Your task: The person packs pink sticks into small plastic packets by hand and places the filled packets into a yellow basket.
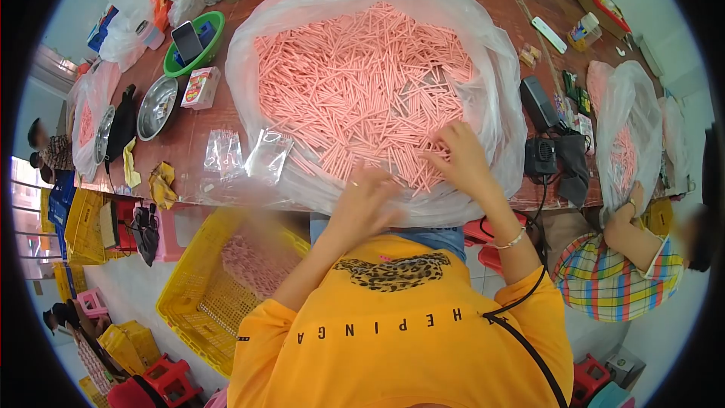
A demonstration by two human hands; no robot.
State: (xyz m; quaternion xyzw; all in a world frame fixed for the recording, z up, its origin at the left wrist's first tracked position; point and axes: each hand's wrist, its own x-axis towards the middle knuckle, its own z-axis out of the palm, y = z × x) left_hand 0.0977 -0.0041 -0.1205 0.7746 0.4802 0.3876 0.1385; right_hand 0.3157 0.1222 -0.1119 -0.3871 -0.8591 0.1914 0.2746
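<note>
A large clear plastic bag (pixel 253 11) lies open on the red-brown table, full of thin pink sticks (pixel 362 75). My left hand (pixel 366 204) is over the bag's near edge, its fingers bent and partly blurred; whether it holds a stick is too unclear to tell. At the right side of the pile, my right hand (pixel 459 155) touches the sticks with thumb and fingers apart. Small clear plastic packets (pixel 268 153) lie left of the bag, some with sticks inside.
A metal bowl (pixel 158 108), a green basin (pixel 219 26) with a phone, and a small box (pixel 201 88) stand at the left. A yellow crate (pixel 189 295) is below the table. A co-worker in a checked shirt (pixel 619 276) sits at the right beside another bag (pixel 642 106).
</note>
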